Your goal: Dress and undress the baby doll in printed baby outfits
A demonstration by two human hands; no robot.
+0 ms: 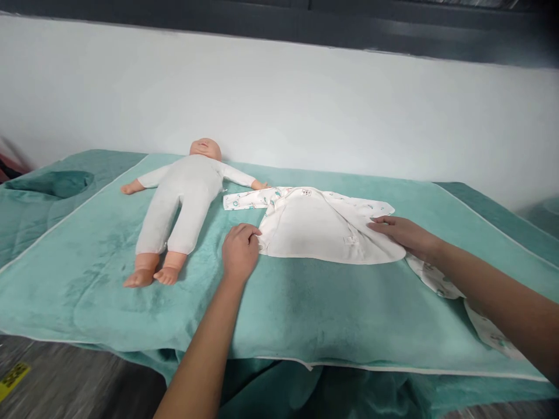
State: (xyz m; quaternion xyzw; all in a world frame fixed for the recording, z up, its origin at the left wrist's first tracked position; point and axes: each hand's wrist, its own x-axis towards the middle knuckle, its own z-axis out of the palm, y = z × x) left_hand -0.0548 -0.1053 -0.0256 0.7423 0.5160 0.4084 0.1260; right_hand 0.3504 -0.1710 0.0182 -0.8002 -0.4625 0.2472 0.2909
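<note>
- No text is showing legibly.
- A collar label [306, 192] and a lower label [350, 240] are lying on the white garment [301, 224], their marks blurring.
- A yellow sticker [14, 379] is bearing unreadable black marks.

My left hand [241, 250] is palm down, fingers bent and thumb reaching inward, with the forearm rising steeply from below. My right hand [402, 233] points inward, its thumb and fingers drawn together, at the end of a forearm slanting in from the lower right.
</note>
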